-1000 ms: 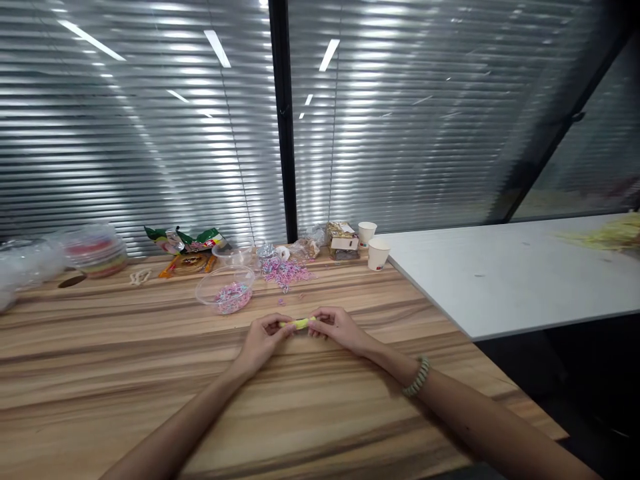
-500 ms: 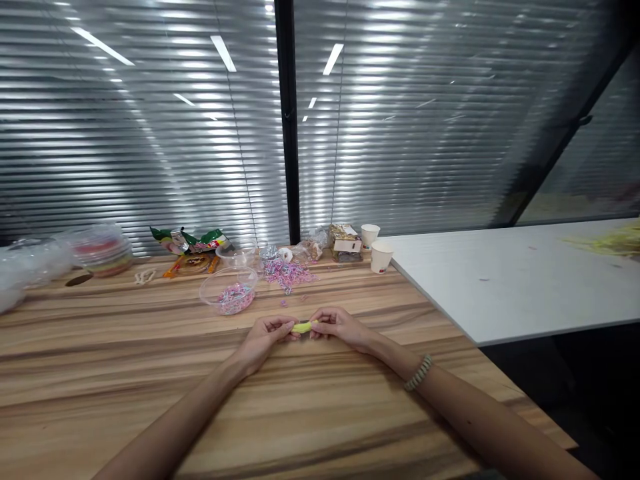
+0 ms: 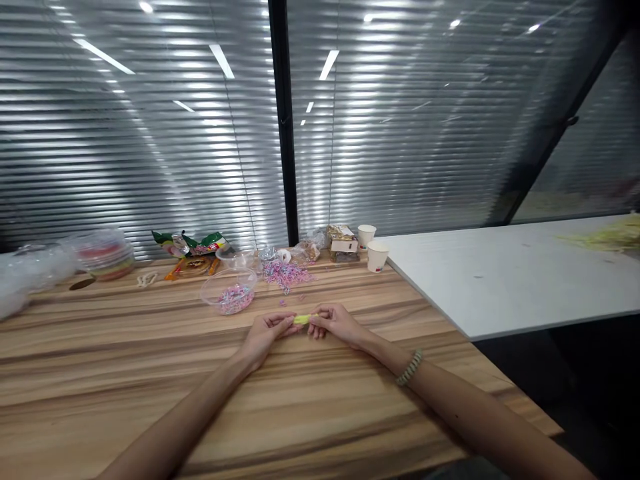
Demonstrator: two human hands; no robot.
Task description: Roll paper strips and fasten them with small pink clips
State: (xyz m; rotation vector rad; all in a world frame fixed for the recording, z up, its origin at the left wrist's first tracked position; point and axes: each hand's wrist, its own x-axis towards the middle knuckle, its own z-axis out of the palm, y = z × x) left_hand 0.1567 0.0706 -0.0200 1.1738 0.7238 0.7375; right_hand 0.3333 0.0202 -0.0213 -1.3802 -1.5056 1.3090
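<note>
A small, short yellow strip or roll (image 3: 301, 320) is stretched between my two hands, above the wooden table; its exact kind is too small to make out. My left hand (image 3: 270, 333) pinches its left end between thumb and fingers. On the other end, my right hand (image 3: 337, 325) has its thumb and forefinger closed, with the lower fingers curled beneath. Just beyond the hands lie a few stray pink bits (image 3: 283, 303). A clear bowl (image 3: 207, 293) holding pink and blue small pieces (image 3: 235, 299) stands past my left hand.
Behind the bowl are a loose pink and purple pile (image 3: 286, 272), green snack packaging (image 3: 213, 241), a small box (image 3: 343, 240) and a paper cup (image 3: 377, 257) with another behind. Stacked clear containers (image 3: 105, 257) stand left. A white table (image 3: 500, 280) adjoins right, yellow strands (image 3: 610, 233) on it.
The yellow piece has straightened from a slight curve and sits a little higher in view. My right hand's fingers have shifted on its end. The view has turned slightly.
</note>
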